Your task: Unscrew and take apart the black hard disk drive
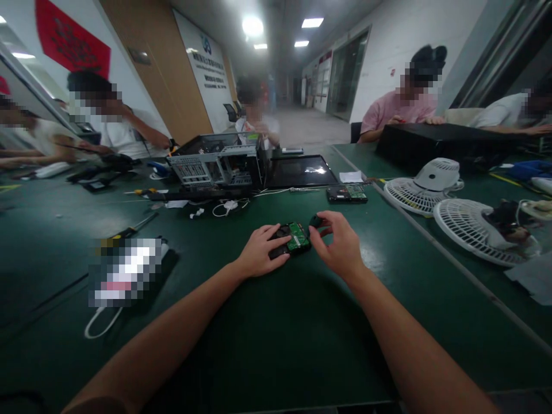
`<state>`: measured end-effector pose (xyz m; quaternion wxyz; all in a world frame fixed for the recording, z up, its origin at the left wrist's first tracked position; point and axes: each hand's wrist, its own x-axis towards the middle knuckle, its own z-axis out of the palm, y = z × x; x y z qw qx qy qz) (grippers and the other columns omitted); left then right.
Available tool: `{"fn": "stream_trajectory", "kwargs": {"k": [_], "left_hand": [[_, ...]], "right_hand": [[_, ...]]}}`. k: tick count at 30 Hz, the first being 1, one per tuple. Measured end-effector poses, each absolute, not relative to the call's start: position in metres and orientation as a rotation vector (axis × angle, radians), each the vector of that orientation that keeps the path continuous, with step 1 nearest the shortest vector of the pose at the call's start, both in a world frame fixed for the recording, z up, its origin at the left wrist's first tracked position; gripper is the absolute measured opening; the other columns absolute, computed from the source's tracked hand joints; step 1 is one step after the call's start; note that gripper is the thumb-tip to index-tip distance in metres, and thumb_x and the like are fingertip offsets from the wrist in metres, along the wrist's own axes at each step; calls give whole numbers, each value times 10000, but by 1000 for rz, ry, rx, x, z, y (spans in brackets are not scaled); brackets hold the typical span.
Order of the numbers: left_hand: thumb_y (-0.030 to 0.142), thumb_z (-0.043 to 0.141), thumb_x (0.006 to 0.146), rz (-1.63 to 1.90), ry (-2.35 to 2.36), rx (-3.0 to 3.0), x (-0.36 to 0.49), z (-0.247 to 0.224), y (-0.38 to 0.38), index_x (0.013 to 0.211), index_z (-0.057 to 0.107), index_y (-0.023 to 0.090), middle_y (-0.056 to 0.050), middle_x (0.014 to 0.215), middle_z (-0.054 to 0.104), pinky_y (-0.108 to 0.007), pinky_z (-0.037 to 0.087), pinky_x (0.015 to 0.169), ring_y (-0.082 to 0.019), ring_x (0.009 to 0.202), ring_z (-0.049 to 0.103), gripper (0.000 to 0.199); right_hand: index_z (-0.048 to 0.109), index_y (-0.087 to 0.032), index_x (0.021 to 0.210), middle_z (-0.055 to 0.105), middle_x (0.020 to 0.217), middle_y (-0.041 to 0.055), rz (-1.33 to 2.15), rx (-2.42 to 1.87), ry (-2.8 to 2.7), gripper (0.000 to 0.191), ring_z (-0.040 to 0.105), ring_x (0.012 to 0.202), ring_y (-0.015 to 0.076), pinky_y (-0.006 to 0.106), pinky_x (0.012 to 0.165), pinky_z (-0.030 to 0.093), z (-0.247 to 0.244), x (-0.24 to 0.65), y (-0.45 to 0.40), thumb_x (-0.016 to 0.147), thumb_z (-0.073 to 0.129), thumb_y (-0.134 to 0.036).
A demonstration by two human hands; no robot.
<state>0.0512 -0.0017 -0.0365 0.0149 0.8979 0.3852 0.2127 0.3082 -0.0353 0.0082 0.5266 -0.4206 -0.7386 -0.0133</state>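
A black hard drive with a green circuit board lies on the green table. My left hand rests on its left part with fingers spread, pressing on the drive. At the drive's right edge, my right hand pinches a small dark object between thumb and fingers. That object is too small to name. A second hard drive lies farther back, to the right of my hands.
An open computer case and a dark panel stand at the back. White fan parts lie right. A blurred-out device and a screwdriver lie left. Several people sit around the table.
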Motion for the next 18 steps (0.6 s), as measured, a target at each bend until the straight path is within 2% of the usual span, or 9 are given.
{"fn": "stream_trajectory", "kwargs": {"k": [7, 11, 18], "left_hand": [[536, 646, 936, 647, 1186, 2805, 58, -35, -8, 1426, 623, 329, -113, 1608, 417, -598, 391, 1107, -388, 1374, 437, 533], [557, 638, 939, 625, 1174, 2808, 55, -33, -14, 1436, 613, 332, -117, 1615, 404, -608, 389, 1109, -391, 1389, 423, 545], [544, 654, 935, 622, 1156, 2798, 50, -33, -16, 1452, 593, 338, -101, 1652, 347, -608, 368, 1132, -388, 1417, 400, 559]], "right_hand": [[565, -259, 1299, 667, 1112, 88, -136, -1044, -1928, 332, 691, 868, 207, 405, 827, 606, 24, 311, -41, 972, 617, -289], [545, -251, 1338, 672, 1203, 110, -87, -1039, -1911, 377, 713, 861, 208, 412, 824, 614, 27, 310, -44, 967, 606, -283], [575, -267, 1322, 689, 1122, 88, -102, -1047, -1853, 384, 711, 803, 213, 434, 807, 625, 24, 306, -42, 948, 648, -308]]}}
